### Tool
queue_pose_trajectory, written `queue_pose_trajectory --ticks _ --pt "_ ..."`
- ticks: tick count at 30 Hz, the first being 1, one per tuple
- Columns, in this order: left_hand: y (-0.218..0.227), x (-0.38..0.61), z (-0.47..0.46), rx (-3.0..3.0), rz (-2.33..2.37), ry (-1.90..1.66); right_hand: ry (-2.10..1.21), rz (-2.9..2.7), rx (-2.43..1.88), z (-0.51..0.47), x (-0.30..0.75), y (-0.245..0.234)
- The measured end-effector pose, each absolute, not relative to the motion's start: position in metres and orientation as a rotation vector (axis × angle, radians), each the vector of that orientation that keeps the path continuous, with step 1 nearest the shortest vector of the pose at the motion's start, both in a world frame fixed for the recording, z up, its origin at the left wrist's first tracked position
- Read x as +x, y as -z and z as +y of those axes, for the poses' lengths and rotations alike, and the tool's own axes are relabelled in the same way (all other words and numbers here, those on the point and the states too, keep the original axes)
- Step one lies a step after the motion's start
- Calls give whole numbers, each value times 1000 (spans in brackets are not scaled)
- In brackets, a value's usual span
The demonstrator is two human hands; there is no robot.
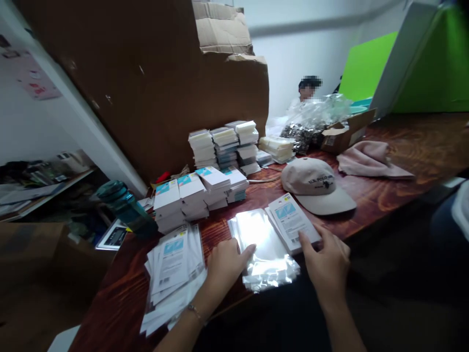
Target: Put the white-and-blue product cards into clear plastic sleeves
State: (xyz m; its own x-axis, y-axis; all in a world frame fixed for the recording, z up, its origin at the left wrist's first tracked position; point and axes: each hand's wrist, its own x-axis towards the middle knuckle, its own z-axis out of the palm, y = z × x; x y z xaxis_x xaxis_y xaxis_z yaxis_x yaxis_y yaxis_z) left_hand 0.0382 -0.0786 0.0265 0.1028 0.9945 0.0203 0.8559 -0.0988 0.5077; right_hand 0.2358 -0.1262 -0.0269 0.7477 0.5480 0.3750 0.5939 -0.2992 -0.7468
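Observation:
A pile of clear plastic bags (258,230) lies at the table's front edge, glaring in the light. My left hand (226,264) is at its left side, fingers curled by the edge and thumb on top. Right of the bags is a small stack of white printed cards (289,220) with blue pictures. My right hand (328,256) grips the near right corner of these cards, thumb on the face and fingers along the side. Left of my left hand, bagged cards (174,266) lie in a loose, fanned heap.
Stacks of cards (196,193) stand behind, with taller stacks (223,146) against a cardboard sheet (164,88). A teal bottle (126,208) stands at left. Right are a cap (311,183), a pink cloth (370,159) and an open box (348,132). A person (308,90) sits beyond.

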Motion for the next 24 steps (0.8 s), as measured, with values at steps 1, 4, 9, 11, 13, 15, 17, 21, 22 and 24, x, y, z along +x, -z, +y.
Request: queue_pose_trajectory --ticks 1,4,9,11,13,15,17,21,22,24 --pt "-23 41 -74 1994 1779 -517 51 -847 -1933 -127 235 25" --pt "-16 41 -69 1889 1667 -571 -46 -782 -1855 -132 234 15" --pt "-23 33 -77 1675 1520 -739 -565 -605 -1531 -142 228 -6" --pt "-33 29 -82 1522 1456 -885 -884 -600 -1358 -146 226 -11" --pt "-45 25 -87 1313 1341 -1057 -1149 -657 -1269 -148 223 -11" --pt "-55 21 -93 1122 1211 -1177 -1327 -747 -1264 -149 222 -10" --pt "-61 20 -98 1018 1142 -1219 -1390 -819 -1284 -148 222 -9" --pt "-65 22 -112 949 1073 -1264 -1253 -842 -1362 -146 219 -14" --pt "-65 24 -116 946 1060 -1264 -1196 -830 -1380 -146 217 -16" --pt "-65 27 -124 934 1047 -1250 -1086 -783 -1398 -147 211 -20"
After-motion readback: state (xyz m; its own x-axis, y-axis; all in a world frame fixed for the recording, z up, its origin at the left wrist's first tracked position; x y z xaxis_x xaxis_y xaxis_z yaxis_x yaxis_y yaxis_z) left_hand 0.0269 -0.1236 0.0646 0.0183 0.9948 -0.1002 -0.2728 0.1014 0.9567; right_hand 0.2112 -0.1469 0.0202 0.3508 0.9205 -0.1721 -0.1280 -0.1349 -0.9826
